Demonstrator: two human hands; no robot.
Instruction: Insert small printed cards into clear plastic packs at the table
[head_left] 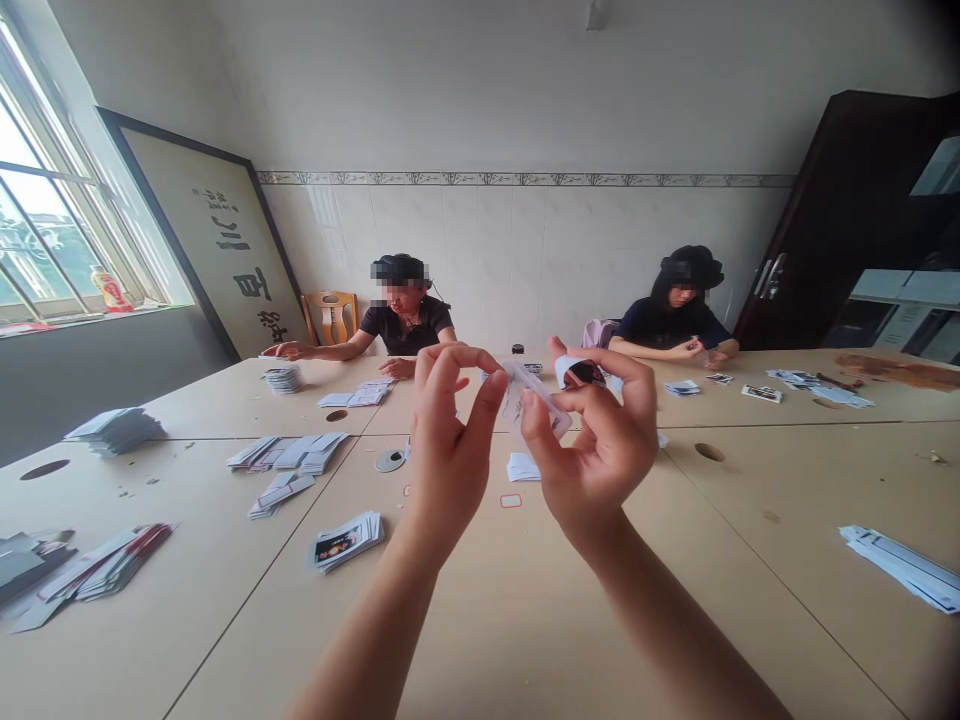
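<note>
Raised above the table, my left hand (454,430) pinches the upper left edge of a small clear plastic sleeve (553,418) between thumb and forefinger. My right hand (604,440) grips the sleeve's right side with its thumb in front. A curved card (583,374) with a dark and red print also sits among the right hand's fingers. Whether part of the card is inside the sleeve I cannot tell. Behind the hands a small pile of white cards (523,467) lies on the table, with a red-outlined label (511,501) closer to me.
Stacks of printed cards (346,542) and white cards (286,453) lie to the left on the table (480,620). Long white strips (900,565) are at the right. Across the table sit two people (409,325), (675,315) handling cards. Round holes (709,453) pierce the tabletop.
</note>
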